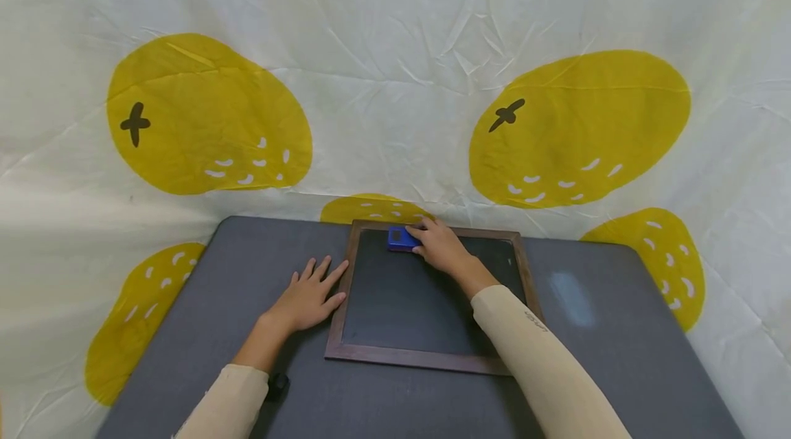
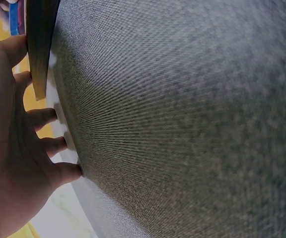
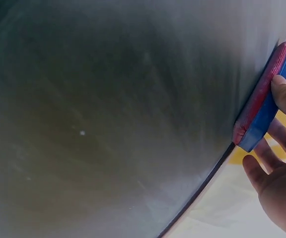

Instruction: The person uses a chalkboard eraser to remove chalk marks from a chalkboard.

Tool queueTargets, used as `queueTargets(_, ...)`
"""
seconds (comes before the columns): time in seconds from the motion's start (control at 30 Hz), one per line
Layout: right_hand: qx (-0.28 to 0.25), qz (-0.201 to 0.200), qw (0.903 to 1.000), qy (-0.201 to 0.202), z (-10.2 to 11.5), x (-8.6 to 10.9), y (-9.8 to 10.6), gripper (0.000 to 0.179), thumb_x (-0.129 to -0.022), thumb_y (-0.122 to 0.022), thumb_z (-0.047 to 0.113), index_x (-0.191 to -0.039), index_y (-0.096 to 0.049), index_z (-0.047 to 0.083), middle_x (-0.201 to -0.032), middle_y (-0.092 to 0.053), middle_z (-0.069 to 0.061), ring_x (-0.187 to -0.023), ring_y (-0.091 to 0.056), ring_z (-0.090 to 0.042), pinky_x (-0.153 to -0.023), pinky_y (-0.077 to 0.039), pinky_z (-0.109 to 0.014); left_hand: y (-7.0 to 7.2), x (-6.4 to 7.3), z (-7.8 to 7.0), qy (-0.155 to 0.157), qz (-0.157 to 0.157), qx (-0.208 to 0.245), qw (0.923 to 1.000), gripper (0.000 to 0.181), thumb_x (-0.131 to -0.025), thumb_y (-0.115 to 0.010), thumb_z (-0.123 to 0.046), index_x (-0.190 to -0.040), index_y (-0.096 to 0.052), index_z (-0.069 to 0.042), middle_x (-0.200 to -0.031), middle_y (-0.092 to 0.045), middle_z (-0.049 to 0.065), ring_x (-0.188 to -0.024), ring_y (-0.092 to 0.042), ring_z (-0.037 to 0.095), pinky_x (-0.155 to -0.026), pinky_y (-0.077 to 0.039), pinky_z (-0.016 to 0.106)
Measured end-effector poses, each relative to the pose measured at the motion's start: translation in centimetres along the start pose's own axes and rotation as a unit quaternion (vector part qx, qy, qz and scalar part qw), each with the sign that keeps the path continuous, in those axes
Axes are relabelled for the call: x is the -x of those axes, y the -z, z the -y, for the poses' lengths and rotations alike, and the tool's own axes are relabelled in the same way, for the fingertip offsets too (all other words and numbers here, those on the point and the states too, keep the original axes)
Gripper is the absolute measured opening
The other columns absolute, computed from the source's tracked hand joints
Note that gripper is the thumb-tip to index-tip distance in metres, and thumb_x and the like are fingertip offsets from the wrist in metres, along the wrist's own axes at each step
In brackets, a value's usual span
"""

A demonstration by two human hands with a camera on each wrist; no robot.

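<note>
A chalkboard (image 1: 408,308) in a brown wooden frame lies flat on the grey table. Near its far edge my right hand (image 1: 441,246) grips a blue chalkboard eraser (image 1: 402,239). In the right wrist view the eraser (image 3: 263,99) has its red felt side against the dark board, with the thumb on one side and fingers on the other. My left hand (image 1: 311,298) is spread on the table at the board's left side, thumb and forefinger touching the wooden frame. The left wrist view shows these straight fingers (image 2: 43,118) beside the frame's edge (image 2: 39,49).
The grey table (image 1: 618,356) bears a pale chalky smudge (image 1: 572,298) to the right of the board. A white curtain (image 1: 389,116) with yellow fruit shapes hangs right behind the table. A black strap piece (image 1: 278,386) shows at the left wrist.
</note>
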State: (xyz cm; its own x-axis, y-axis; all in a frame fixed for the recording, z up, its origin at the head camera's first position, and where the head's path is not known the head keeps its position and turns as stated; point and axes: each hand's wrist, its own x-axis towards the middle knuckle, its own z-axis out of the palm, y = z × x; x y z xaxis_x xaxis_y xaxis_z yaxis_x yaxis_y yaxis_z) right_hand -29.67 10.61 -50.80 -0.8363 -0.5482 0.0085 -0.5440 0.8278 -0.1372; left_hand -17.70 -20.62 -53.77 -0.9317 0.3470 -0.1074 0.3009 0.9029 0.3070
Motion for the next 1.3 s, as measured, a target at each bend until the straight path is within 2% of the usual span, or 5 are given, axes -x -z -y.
queueTargets(0.13,-0.011,-0.003,0.9999,-0.006,-0.1,0.6,-0.1,0.056,-0.102,-0.067,0.027,-0.155,-0.05,0.015,-0.15,-0.051,-0.019,-0.14,-0.047,-0.042,-0.114,-0.042,-0.056,0.0,0.0,0.0,-0.004,-0.002,-0.001,1.0,0.066,-0.109,-0.045,-0.051,-0.167,-0.024,-0.026,-0.17,-0.023,0.021,-0.155,-0.016,0.054,-0.114,-0.022,0.079)
queueTargets(0.47,-0.028,-0.012,0.9993,0.022,1.0,2.7,-0.3,0.057,-0.101,-0.068,0.032,-0.153,-0.053,0.013,-0.142,-0.057,-0.015,-0.124,-0.054,-0.037,-0.105,-0.048,-0.053,0.5,0.3,-0.1,-0.005,-0.006,-0.001,1.0,0.066,-0.109,-0.047,-0.047,-0.166,-0.026,-0.023,-0.169,-0.024,0.023,-0.154,-0.017,0.055,-0.113,-0.022,0.08)
queueTargets(0.7,-0.029,-0.009,0.9979,0.056,2.3,4.6,-0.6,0.059,-0.1,-0.069,0.037,-0.151,-0.055,0.012,-0.137,-0.06,-0.013,-0.12,-0.056,-0.034,-0.102,-0.049,-0.051,0.2,0.3,0.0,-0.007,-0.005,-0.003,1.0,0.066,-0.109,-0.046,-0.048,-0.167,-0.025,-0.023,-0.169,-0.024,0.024,-0.154,-0.017,0.056,-0.113,-0.022,0.08)
queueTargets(1.07,0.002,-0.027,0.993,0.115,4.8,8.3,-0.6,0.062,-0.097,-0.07,0.046,-0.148,-0.059,0.011,-0.129,-0.062,-0.011,-0.109,-0.058,-0.027,-0.091,-0.052,-0.043,0.1,-0.1,0.0,-0.007,-0.004,-0.006,0.9999,0.066,-0.109,-0.045,-0.049,-0.167,-0.024,-0.024,-0.169,-0.023,0.023,-0.154,-0.016,0.055,-0.113,-0.021,0.08)
queueTargets(1.3,-0.004,-0.024,0.9899,0.14,6.0,9.9,-0.7,0.064,-0.096,-0.071,0.048,-0.148,-0.059,0.012,-0.126,-0.063,-0.008,-0.102,-0.056,-0.021,-0.086,-0.052,-0.037,-0.1,0.1,0.1,-0.006,-0.006,-0.006,0.9999,0.066,-0.109,-0.045,-0.049,-0.167,-0.025,-0.024,-0.169,-0.024,0.023,-0.154,-0.016,0.055,-0.113,-0.021,0.08)
